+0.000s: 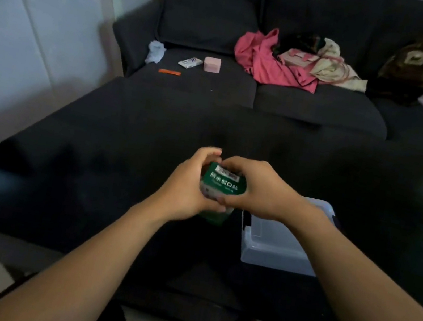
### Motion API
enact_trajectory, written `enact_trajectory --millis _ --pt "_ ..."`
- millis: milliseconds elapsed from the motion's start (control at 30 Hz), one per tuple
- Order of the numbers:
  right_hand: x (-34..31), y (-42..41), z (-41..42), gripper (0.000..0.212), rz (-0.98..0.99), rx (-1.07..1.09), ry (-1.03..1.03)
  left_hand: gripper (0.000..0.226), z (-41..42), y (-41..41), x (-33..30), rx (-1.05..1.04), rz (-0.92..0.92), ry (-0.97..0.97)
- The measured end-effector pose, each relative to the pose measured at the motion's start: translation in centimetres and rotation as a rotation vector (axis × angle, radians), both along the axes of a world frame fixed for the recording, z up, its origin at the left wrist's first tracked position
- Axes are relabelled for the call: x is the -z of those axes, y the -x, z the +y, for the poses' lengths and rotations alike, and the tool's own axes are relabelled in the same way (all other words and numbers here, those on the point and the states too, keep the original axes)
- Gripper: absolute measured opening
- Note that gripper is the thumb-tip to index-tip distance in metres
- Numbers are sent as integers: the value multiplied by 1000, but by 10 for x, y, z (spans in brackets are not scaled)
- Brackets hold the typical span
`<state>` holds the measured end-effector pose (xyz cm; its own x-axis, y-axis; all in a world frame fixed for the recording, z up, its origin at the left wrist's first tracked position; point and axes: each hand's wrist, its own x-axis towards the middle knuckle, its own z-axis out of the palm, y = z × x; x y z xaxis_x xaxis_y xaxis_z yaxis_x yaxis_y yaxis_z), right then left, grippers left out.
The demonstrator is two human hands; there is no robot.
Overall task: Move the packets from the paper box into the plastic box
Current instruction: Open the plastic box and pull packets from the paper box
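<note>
**Paper box gripped in both hands, packets not yet out**

Head view: the green paper box (224, 186) is held up in front of the person, above the dark sofa extension (91, 168). The left hand (189, 187) is curled round the box's left side and lower end. The right hand (253, 188) is wrapped over its right side, fingers curled at the top end near the white barcode label. Both hands are gripping it.

Risks, as judged: the box is held over the dark cushion and not over the plastic box (279, 244), so packets could be spilled onto the sofa if the flap gives suddenly or the box is tipped. The flap could be torn if pulled too hard. The soft cushion could let the light plastic box be knocked over by the right forearm, which passes right over it.

Look of the task's things: the paper box is small and dark green, with white printed characters; motion blur hides the detail. Whether the flap is open cannot be told. No packets are visible. The plastic box is translucent and sits low right, just beside the hands, partly hidden by the right arm.
</note>
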<state>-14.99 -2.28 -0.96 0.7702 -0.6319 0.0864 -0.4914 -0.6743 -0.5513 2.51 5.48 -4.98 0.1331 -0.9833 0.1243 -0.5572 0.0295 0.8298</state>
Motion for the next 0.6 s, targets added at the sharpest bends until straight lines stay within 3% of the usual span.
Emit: enact_trajectory --millis 100,267,533,600 --pt "9 -4 -7 64 -201 80 -125 140 -7 1 -14 -22 -101 2" --pt "5 -6 -24 46 -297 35 -379 120 -20 -3 -22 -22 -367 24" --pt "2 8 -30 46 -176 66 -68 124 -35 16 -31 70 -610 29" --pt "0 10 -32 43 -171 68 -93 126 -38 17 -30 84 -628 34"
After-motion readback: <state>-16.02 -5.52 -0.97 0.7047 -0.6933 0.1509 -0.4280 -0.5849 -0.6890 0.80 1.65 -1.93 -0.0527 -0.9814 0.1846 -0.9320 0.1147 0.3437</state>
